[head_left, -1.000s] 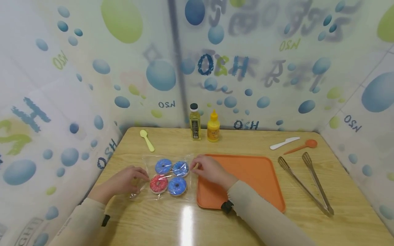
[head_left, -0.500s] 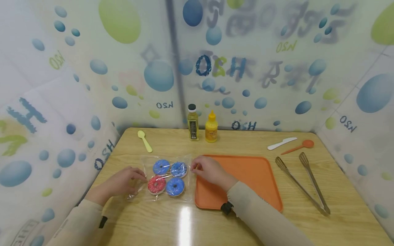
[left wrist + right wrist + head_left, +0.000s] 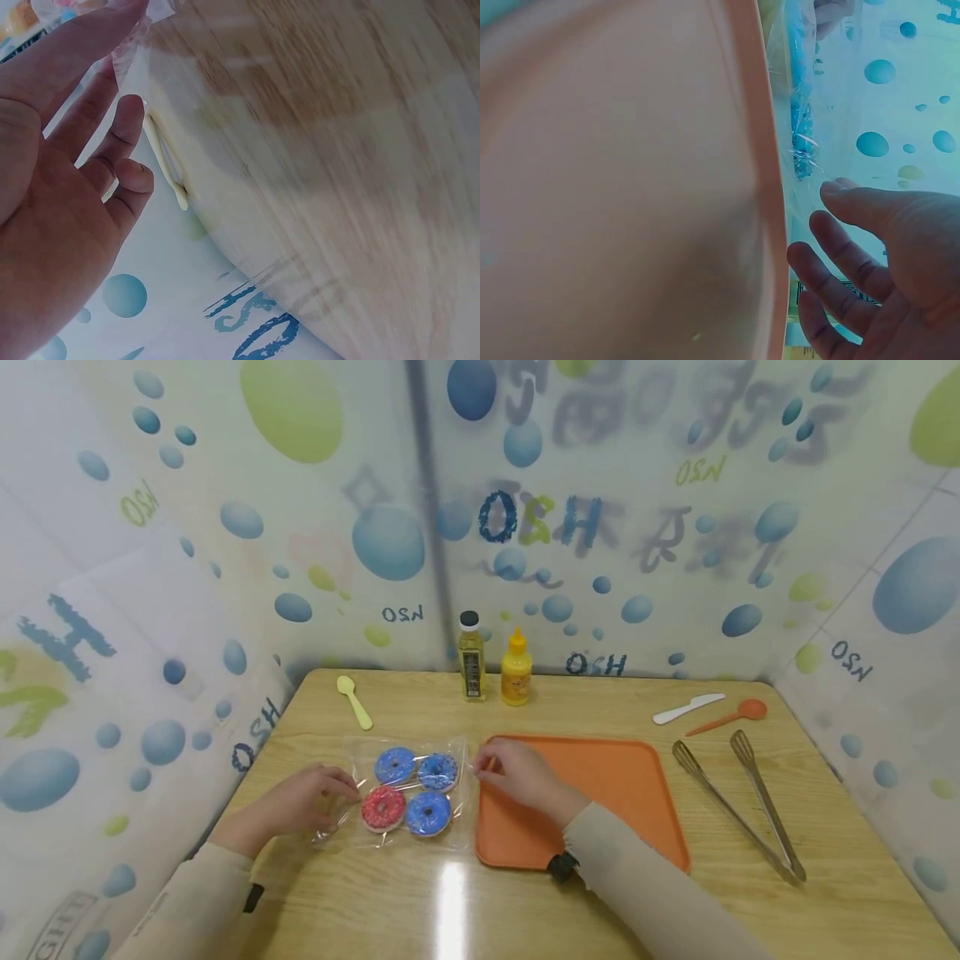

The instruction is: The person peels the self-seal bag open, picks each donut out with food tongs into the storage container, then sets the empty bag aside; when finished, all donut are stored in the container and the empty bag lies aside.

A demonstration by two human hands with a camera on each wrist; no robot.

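Clear bag (image 3: 410,789) on table (image 3: 360,910); three blue donuts (image 3: 438,814), red donut (image 3: 383,820) inside.

Donuts (image 3: 428,813) in bag (image 3: 462,814); bag left of tray (image 3: 611,777), perhaps touching.

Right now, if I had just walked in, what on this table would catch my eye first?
Probably the large orange tray, lying flat on the table, partly hidden by the right hand and forearm. Just left of it, four bright doughnuts, three blue and one red, lie in a clear bag, with the left hand at its left edge.
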